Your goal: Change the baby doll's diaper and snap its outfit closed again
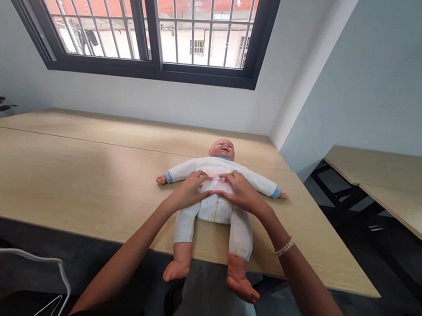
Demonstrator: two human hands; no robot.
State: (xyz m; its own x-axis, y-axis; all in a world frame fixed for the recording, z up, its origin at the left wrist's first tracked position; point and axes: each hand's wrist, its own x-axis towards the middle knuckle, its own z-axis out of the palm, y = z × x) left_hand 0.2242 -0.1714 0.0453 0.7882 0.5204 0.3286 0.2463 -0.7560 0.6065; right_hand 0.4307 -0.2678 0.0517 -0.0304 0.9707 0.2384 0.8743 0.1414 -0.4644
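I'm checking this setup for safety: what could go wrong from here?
The doll's feet reach past the table's near edge, so a pull toward the person might slide the doll off.

The left hand and right hand both rest on the doll's front, so pushing unevenly could twist it sideways.

The bracelet on the right wrist might snag the doll's white clothing if that arm moves lower.

Colours: smooth pinkish baby doll point(222, 147) in white cloth suit point(212, 213).
Solid blue on narrow fabric cuffs point(277, 192) and thin round collar point(226, 158); blurred pink print point(218, 179) on suit chest; faint grain on flat pale-beige wooden tabletop point(80, 179); near-black on rectangular window frame point(204, 76); pale blue-grey on right-hand wall point(399, 87); pearly white on beaded bracelet point(283, 247).
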